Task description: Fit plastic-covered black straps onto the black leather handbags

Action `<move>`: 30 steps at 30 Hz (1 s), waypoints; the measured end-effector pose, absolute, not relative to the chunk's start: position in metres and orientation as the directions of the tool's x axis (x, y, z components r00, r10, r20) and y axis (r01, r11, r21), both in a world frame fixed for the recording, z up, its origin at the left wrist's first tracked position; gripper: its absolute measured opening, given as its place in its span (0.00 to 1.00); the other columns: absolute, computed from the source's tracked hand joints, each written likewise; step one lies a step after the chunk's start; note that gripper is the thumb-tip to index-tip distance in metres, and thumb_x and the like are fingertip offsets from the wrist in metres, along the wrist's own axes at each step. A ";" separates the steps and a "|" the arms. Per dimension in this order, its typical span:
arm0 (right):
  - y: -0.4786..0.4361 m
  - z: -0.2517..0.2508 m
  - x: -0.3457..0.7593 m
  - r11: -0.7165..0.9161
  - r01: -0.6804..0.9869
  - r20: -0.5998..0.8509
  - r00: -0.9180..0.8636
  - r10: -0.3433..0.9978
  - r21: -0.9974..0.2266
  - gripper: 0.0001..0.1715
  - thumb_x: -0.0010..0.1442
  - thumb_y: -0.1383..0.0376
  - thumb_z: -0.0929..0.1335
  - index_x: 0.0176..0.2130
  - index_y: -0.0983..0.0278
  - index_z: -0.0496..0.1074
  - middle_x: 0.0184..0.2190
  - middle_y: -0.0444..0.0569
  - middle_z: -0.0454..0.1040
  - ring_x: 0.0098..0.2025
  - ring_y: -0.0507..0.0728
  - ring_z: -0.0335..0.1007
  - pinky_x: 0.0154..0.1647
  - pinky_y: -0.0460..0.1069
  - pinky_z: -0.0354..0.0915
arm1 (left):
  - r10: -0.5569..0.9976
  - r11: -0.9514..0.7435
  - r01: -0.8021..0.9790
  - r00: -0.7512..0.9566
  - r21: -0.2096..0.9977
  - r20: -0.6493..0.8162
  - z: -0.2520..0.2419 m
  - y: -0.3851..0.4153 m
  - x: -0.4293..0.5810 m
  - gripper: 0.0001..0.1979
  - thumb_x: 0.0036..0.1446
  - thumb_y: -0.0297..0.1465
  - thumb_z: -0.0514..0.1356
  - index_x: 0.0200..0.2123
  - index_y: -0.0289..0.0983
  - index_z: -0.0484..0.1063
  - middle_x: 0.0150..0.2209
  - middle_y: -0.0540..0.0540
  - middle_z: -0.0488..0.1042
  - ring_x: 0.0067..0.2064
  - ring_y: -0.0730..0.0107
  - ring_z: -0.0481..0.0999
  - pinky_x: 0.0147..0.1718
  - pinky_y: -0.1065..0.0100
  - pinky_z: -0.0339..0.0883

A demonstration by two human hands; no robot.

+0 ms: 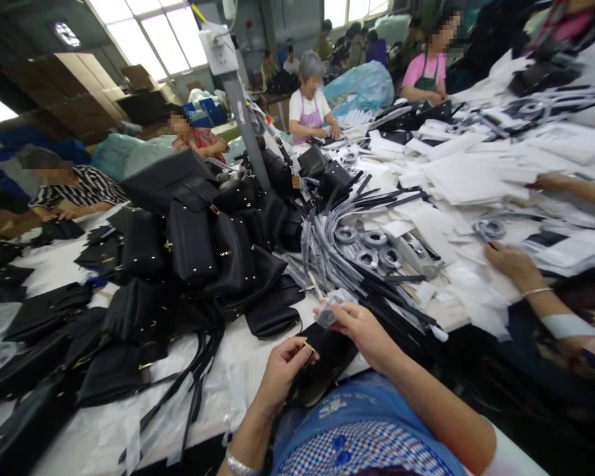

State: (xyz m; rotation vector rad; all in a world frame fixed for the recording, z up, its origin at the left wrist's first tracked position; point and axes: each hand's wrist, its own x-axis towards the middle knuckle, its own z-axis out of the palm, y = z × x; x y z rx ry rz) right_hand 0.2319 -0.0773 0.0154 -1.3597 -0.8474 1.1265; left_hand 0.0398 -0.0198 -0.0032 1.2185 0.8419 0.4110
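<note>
My left hand (286,362) is closed, its thumb and fingertips pinching a small gold-coloured metal piece (307,346). Whether this piece is fixed to the black bag beneath cannot be seen. The black leather bag (327,354) lies across my lap at the table edge, partly covered by both hands. A crumpled piece of clear plastic film (333,305) is gripped in the fingers of my right hand (359,325), just above the bag. Just beyond my hands lies a small black pouch (274,311) on the table.
Black handbags (193,241) are heaped at left centre. Plastic-wrapped straps (327,244) and coiled straps (369,258) lie ahead. White sheets (461,172) cover the right side. A grey post (248,125) rises mid-table. A co-worker's hand (513,268) holds a strap at right.
</note>
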 end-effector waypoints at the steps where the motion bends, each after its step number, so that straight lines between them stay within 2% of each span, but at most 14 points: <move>1: -0.074 0.021 0.223 -0.111 -0.284 -0.197 0.294 0.935 -0.952 0.26 0.63 0.47 0.64 0.42 0.65 0.76 0.41 0.54 0.79 0.45 0.60 0.76 0.50 0.56 0.70 | 0.695 0.321 0.144 0.636 0.936 -0.336 -0.005 -0.021 0.040 0.13 0.56 0.40 0.62 0.33 0.35 0.76 0.30 0.46 0.76 0.33 0.69 0.71 0.36 0.69 0.63; 2: -0.072 0.024 0.214 -0.098 -0.424 -0.243 0.302 0.922 -0.900 0.24 0.61 0.48 0.67 0.42 0.65 0.76 0.42 0.54 0.79 0.46 0.61 0.76 0.52 0.56 0.69 | 0.701 0.319 0.138 0.631 0.938 -0.332 -0.008 -0.022 0.039 0.13 0.57 0.40 0.62 0.33 0.35 0.76 0.31 0.46 0.76 0.34 0.69 0.71 0.37 0.69 0.63; 4: -0.074 0.023 0.197 -0.092 -0.532 -0.304 0.326 0.895 -0.842 0.24 0.57 0.48 0.70 0.41 0.66 0.76 0.42 0.54 0.79 0.46 0.61 0.75 0.54 0.57 0.67 | 0.708 0.315 0.139 0.624 0.939 -0.330 -0.016 -0.025 0.038 0.14 0.57 0.41 0.61 0.34 0.35 0.76 0.31 0.46 0.77 0.34 0.68 0.72 0.37 0.69 0.64; 11: -0.099 -0.008 0.155 -0.156 -0.494 -0.366 0.361 0.858 -0.855 0.29 0.56 0.46 0.70 0.41 0.68 0.79 0.36 0.53 0.80 0.40 0.61 0.76 0.50 0.56 0.65 | 0.674 0.243 0.152 0.684 0.958 -0.279 -0.030 -0.032 0.024 0.15 0.57 0.42 0.61 0.34 0.35 0.77 0.32 0.47 0.77 0.35 0.67 0.73 0.39 0.69 0.65; 16: -0.101 -0.004 0.140 -0.145 -0.559 -0.407 0.377 0.832 -0.816 0.30 0.56 0.46 0.70 0.44 0.68 0.79 0.33 0.53 0.80 0.37 0.60 0.75 0.44 0.53 0.66 | 0.621 0.202 0.124 0.751 0.972 -0.225 -0.028 -0.033 0.007 0.15 0.59 0.40 0.60 0.42 0.36 0.76 0.39 0.45 0.78 0.43 0.63 0.75 0.45 0.66 0.65; 19: -0.104 -0.002 0.131 -0.159 -0.528 -0.409 0.399 0.821 -0.834 0.31 0.56 0.44 0.69 0.42 0.68 0.79 0.29 0.52 0.79 0.33 0.59 0.74 0.39 0.52 0.67 | 0.606 0.225 0.118 0.760 0.967 -0.233 -0.031 -0.032 0.002 0.15 0.58 0.40 0.60 0.41 0.35 0.76 0.39 0.45 0.79 0.42 0.62 0.76 0.45 0.65 0.66; 22: -0.109 -0.007 0.126 -0.195 -0.438 -0.396 0.433 0.810 -0.877 0.33 0.55 0.42 0.68 0.38 0.69 0.80 0.26 0.51 0.78 0.30 0.58 0.73 0.35 0.51 0.67 | 0.586 0.346 0.034 0.773 0.938 -0.244 -0.037 -0.033 0.004 0.17 0.57 0.38 0.63 0.47 0.37 0.70 0.40 0.45 0.79 0.43 0.63 0.77 0.47 0.64 0.67; 24: -0.114 -0.010 0.124 -0.241 -0.368 -0.399 0.447 0.801 -0.898 0.34 0.54 0.41 0.68 0.36 0.69 0.80 0.26 0.51 0.78 0.31 0.59 0.73 0.35 0.52 0.67 | 0.587 0.382 0.008 0.770 0.924 -0.249 -0.040 -0.034 0.006 0.19 0.56 0.37 0.64 0.48 0.37 0.67 0.37 0.46 0.80 0.39 0.66 0.78 0.43 0.66 0.68; 27: -0.121 -0.014 0.122 -0.306 -0.303 -0.414 0.415 0.810 -0.902 0.35 0.55 0.40 0.66 0.38 0.68 0.80 0.29 0.52 0.79 0.34 0.62 0.74 0.38 0.54 0.68 | 0.641 0.315 0.043 0.728 0.948 -0.245 -0.045 -0.036 0.008 0.18 0.55 0.37 0.65 0.45 0.37 0.65 0.28 0.50 0.77 0.31 0.69 0.77 0.34 0.70 0.68; 28: -0.122 -0.015 0.121 -0.307 -0.283 -0.403 0.402 0.822 -0.908 0.34 0.57 0.41 0.65 0.39 0.68 0.80 0.31 0.52 0.79 0.36 0.62 0.74 0.41 0.55 0.69 | 0.669 0.283 0.048 0.706 0.958 -0.233 -0.047 -0.037 0.008 0.19 0.54 0.37 0.65 0.45 0.37 0.64 0.29 0.50 0.77 0.32 0.69 0.77 0.35 0.70 0.69; 30: -0.124 -0.015 0.121 -0.273 -0.230 -0.346 0.388 0.854 -0.934 0.31 0.60 0.44 0.64 0.44 0.66 0.79 0.38 0.53 0.79 0.43 0.63 0.74 0.50 0.57 0.66 | 0.721 0.223 0.048 0.664 0.974 -0.198 -0.051 -0.037 0.006 0.24 0.52 0.35 0.66 0.50 0.38 0.64 0.38 0.46 0.77 0.39 0.66 0.78 0.41 0.67 0.70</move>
